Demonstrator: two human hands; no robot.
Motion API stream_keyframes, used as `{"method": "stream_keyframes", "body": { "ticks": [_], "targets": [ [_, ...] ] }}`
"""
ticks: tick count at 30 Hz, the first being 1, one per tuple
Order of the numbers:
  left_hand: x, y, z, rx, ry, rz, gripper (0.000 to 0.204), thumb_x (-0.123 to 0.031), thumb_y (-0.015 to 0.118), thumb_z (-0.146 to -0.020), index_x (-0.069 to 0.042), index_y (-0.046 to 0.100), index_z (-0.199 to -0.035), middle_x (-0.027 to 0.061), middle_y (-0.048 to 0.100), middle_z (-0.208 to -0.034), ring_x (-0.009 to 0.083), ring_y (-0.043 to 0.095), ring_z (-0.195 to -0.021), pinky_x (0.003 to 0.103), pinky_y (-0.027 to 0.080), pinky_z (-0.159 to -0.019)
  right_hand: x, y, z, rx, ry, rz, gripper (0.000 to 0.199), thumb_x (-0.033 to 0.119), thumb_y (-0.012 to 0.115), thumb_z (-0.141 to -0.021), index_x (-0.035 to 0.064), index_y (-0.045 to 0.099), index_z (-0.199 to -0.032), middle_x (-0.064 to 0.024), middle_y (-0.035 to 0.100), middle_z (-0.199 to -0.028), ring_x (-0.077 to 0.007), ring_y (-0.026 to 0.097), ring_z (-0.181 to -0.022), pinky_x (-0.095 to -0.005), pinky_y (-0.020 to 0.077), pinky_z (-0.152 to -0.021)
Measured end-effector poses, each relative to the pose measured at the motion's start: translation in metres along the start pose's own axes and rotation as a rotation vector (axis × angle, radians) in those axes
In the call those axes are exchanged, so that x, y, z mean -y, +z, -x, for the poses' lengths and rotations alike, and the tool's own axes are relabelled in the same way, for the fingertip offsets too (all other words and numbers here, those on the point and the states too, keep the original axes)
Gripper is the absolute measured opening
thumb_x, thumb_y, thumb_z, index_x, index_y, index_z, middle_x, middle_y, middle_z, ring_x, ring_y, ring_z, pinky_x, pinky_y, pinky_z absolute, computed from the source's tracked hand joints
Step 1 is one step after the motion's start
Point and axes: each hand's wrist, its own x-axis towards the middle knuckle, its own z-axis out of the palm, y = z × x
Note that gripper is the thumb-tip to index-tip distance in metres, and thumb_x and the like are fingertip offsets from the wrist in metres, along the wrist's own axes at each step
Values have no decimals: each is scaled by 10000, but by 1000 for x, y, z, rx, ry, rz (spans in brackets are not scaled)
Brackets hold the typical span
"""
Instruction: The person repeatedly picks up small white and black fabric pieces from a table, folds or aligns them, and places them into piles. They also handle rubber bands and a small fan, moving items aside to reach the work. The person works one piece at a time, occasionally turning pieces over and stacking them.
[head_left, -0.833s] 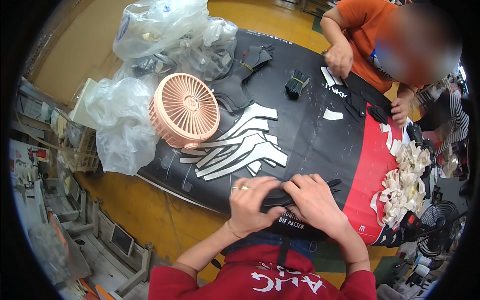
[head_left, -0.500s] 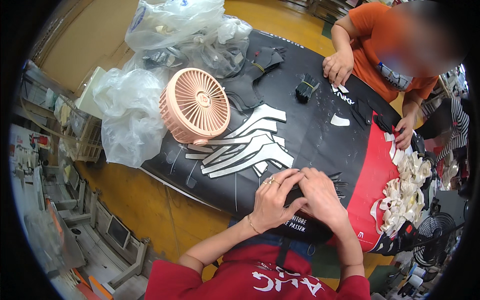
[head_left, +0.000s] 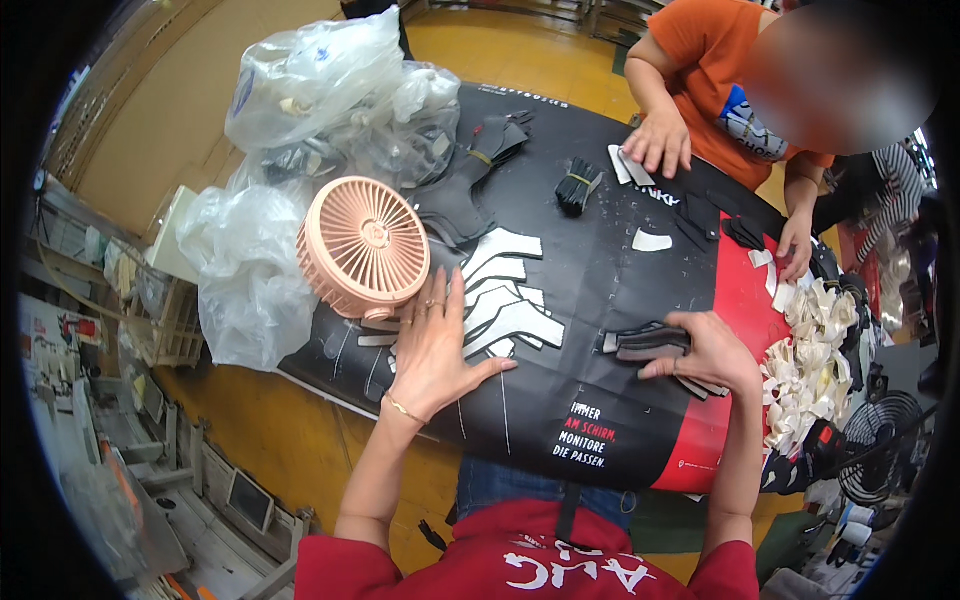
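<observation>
Left grip point(head_left: 432, 357) on white pieces point(head_left: 520, 322), right grip point(head_left: 716, 352) holding dark strips point(head_left: 652, 343)

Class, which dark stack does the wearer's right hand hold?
The dark strips gripped by the right hand; no band shows, unlike on the small bundle and large bundle farther off.

– What's in the upper left of the frame?
– Plastic bags point(head_left: 310, 90), behind and left of the fan point(head_left: 368, 240), which stands on the table covering point(head_left: 575, 260).
– Right of the fan?
– Cut pieces point(head_left: 515, 320), at centre, partly covered by the left hand point(head_left: 430, 345).
– Further right?
– A strip stack point(head_left: 650, 343) in the right hand point(head_left: 715, 350), then a ribbon heap point(head_left: 810, 360).
</observation>
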Motion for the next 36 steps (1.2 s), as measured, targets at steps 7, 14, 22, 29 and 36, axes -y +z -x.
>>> {"method": "stream_keyframes", "body": {
  "ticks": [7, 14, 22, 29, 36],
  "targets": [
    [-12, 0, 30, -25, 88, 47, 856, -517, 776, -767, -5, 475, -1383, 275, 366, -1486, 407, 359, -1380, 531, 302, -1106, 23, 13, -33, -551, -111, 204, 709, 484, 782, -760, 16, 592, -1256, -149, 620, -1135, -325, 586, -1084, -416, 460, -932],
    [-23, 2, 55, -8, 76, 76, 967, -459, 858, -683, -42, 426, -1442, 248, 295, -1549, 417, 310, -1425, 552, 251, -1150, 90, 59, -91, -341, -197, -86, 508, 335, 749, -842, 22, 608, -1217, -168, 642, -1011, -356, 642, -972, -431, 495, -829],
    [-12, -18, 69, -348, 113, 80, 1236, -597, 876, -582, -55, 279, -1519, 303, 184, -1576, 447, 214, -1473, 662, 138, -1150, 93, 37, -57, -263, -416, -553, 302, 264, 801, -817, 0, 687, -910, -103, 633, -806, -222, 584, -714, -348, 460, -673],
    [-39, -24, 76, -211, 275, 68, 1028, -591, 868, -606, -61, 480, -1396, 181, 455, -1451, 339, 441, -1344, 502, 259, -1124, 95, 70, -21, 42, -271, -541, 416, 360, 771, -844, 23, 633, -1046, -92, 636, -730, -241, 612, -694, -379, 437, -685],
    [-35, 5, 52, -81, 138, 69, 974, -441, 877, -640, -3, 468, -1408, 159, 541, -1311, 317, 520, -1196, 441, 372, -1006, 100, 87, -16, -324, -152, -189, 591, 375, 815, -750, 44, 602, -1191, -113, 536, -1085, -296, 522, -1059, -385, 402, -859]
  ]
}}
